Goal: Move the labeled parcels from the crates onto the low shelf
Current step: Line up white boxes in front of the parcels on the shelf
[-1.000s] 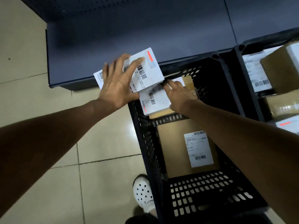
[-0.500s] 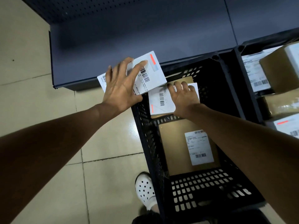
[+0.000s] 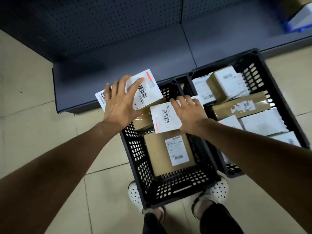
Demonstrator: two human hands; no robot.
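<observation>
My left hand (image 3: 119, 105) lies spread over a white labeled parcel (image 3: 148, 92) and grips it above the front edge of the low dark shelf (image 3: 135, 61). Just to its right, my right hand (image 3: 189, 112) holds a second parcel with a white barcode label (image 3: 163, 117), fingers curled over its far edge, above the far end of the left black crate (image 3: 133, 149). The parcel's brown cardboard (image 3: 141, 122) shows under the label. A flat brown parcel with a white label (image 3: 157, 149) lies on the bottom of this crate.
A second black crate (image 3: 278, 92) stands on the right, holding several brown and white labeled parcels. Both crates sit on the tiled floor against the shelf. A pegboard back wall rises behind the shelf. My white shoes (image 3: 135, 195) stand at the near end of the left crate.
My right hand has lifted its parcel higher out of the left crate. The left hand has kept its parcel near the shelf's edge. The view has pulled back, showing the right crate.
</observation>
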